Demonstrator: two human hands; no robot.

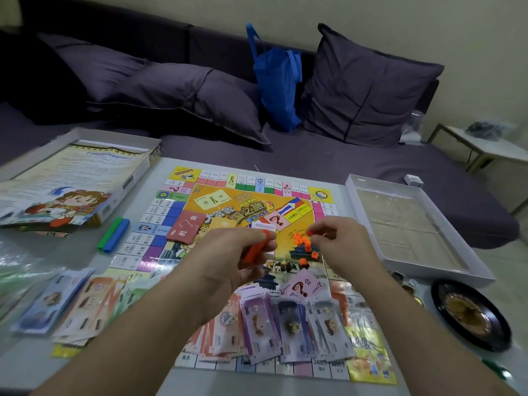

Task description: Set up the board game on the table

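While the board (245, 212) lies flat and open in the middle of the tabletop (85, 252), I'm on the little plastic pieces — my left hand (228, 252) has its fingers curled round an orange strip of joined houses (255, 250), held just above the board's centre, and my right hand (340, 241) pinches one small orange piece (309, 232) between thumb and fingertip, right over the loose pile of orange cubes (305, 245) already lying on the board. So the step, as I read it, is breaking houses off the strip and dropping them into a heap. Green and blue strips (113, 234) wait side by side off the board's left edge, untouched, so I'd say those come after. Paper money (288, 324) is fanned along the near edge, more notes (65, 307) lie stacked to the left, and chance cards (187, 227) sit on the board. Next move — let the pinched piece fall on the pile, then reach back to the strip and snap off another; it wants a firm hold with the left hand and a small twist with the right, without scattering the cubes.
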